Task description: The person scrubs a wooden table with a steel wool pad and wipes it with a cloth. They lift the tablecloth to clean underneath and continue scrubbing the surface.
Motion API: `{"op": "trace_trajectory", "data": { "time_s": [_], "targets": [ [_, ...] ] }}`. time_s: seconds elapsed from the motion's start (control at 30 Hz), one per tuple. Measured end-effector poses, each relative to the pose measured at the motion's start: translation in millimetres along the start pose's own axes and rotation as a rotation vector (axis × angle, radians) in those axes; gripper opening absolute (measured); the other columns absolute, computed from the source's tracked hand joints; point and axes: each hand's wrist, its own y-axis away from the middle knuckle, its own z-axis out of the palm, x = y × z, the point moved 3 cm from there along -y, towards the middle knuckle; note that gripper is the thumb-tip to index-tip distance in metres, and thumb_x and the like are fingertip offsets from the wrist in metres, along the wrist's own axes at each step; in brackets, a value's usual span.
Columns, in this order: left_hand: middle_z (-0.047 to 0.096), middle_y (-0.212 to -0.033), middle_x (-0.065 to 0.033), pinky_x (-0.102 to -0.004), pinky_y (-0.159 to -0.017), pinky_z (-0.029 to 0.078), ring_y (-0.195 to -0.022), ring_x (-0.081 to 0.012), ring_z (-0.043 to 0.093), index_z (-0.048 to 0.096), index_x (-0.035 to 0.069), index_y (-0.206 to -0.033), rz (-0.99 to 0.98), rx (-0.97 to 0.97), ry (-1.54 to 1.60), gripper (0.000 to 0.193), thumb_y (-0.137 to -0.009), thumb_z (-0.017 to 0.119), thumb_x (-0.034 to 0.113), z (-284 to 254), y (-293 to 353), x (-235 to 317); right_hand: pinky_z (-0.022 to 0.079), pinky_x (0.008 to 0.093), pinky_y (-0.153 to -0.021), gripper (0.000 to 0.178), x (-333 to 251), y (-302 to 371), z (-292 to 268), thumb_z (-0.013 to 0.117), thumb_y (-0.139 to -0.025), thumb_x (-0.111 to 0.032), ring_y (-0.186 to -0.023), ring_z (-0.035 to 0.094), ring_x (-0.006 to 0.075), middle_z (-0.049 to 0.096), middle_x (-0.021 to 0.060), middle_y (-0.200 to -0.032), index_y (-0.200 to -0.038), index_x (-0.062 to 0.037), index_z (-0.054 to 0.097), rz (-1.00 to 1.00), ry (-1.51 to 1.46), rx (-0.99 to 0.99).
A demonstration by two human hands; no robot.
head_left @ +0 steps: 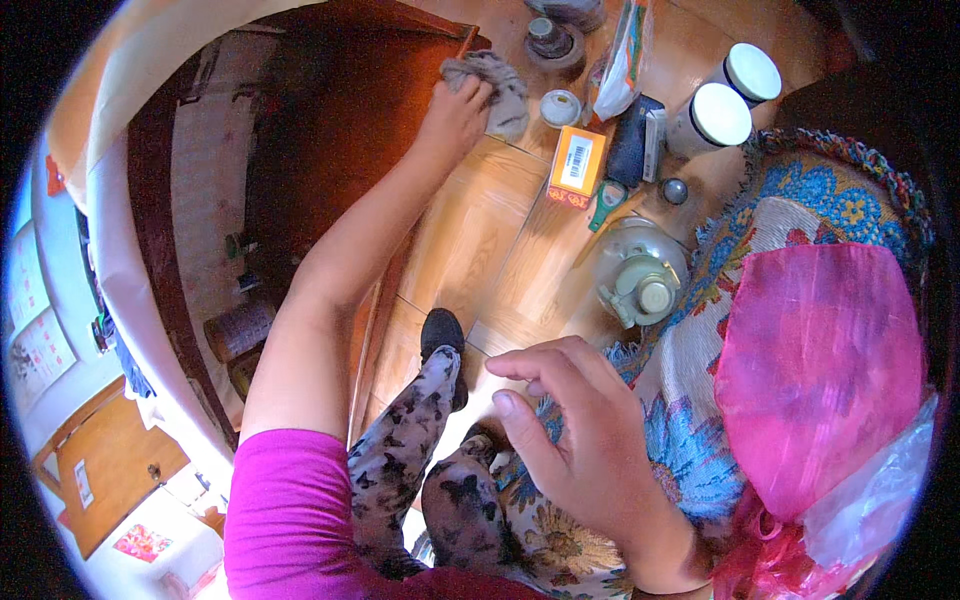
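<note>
My left hand (460, 112), its arm stretched far forward, grips a crumpled grey patterned cloth (503, 95). The cloth lies at the edge of a glossy red-brown wooden surface (350, 110), beside the lighter wood-patterned surface (478, 210). My right hand (585, 425) hovers above my lap with nothing in it, thumb and forefinger apart and the other fingers partly hidden. Beyond it is a clear rounded glass pot (625, 265) with a pale lid. Closest to the cloth is a small round white-topped container (560, 108).
An orange box (577, 165), green-handled scissors (607, 203), a dark case (628, 140) and two white-lidded canisters (720, 115) (752, 73) stand ahead. At right, a pink cloth (820, 370) covers part of a patterned woven throw (690, 440). My dark shoe (440, 332) is below.
</note>
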Motion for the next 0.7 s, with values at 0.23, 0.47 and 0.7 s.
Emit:
{"op": "trace_trajectory", "data": {
  "time_s": [0.23, 0.47, 0.7],
  "targets": [
    [0.054, -0.116, -0.0027, -0.0395, -0.074, 0.045, -0.113, -0.0227, 0.045, 0.072, 0.014, -0.098, -0.002, -0.051, 0.082, 0.019, -0.085, 0.06, 0.023, 2.7, 127.8, 31.2, 0.051, 0.0428, -0.074, 0.018, -3.1, 2.5, 0.2, 0.069, -0.087, -0.014, -0.087, 0.064, 0.0332, 0.064, 0.0129, -0.094, -0.103, -0.0062, 0.065, -0.034, -0.019, 0.03],
    [0.056, -0.112, -0.0062, -0.0404, -0.078, 0.048, -0.111, -0.0251, 0.049, 0.069, 0.012, -0.108, 0.003, -0.21, 0.218, 0.027, -0.083, 0.062, 0.019, -15.1, 230.4, 54.5, 0.051, 0.0436, -0.074, 0.015, -0.7, 5.2, 0.5, 0.066, -0.091, -0.017, -0.087, 0.065, 0.033, 0.065, 0.0125, -0.092, -0.102, -0.0069, 0.065, -0.102, -0.005, 0.112],
    [0.054, -0.13, -0.0115, -0.0487, -0.099, 0.049, -0.121, -0.0382, 0.051, 0.062, 0.031, -0.13, -0.423, 0.095, 0.442, 0.057, -0.079, 0.067, 0.008, -70.7, 167.4, -28.8, 0.052, 0.0423, -0.075, 0.016, 1.1, 5.6, 2.1, 0.066, -0.09, -0.018, -0.088, 0.066, 0.0321, 0.066, 0.012, -0.093, -0.102, -0.0078, 0.066, -0.065, -0.03, 0.127]
  ]
}}
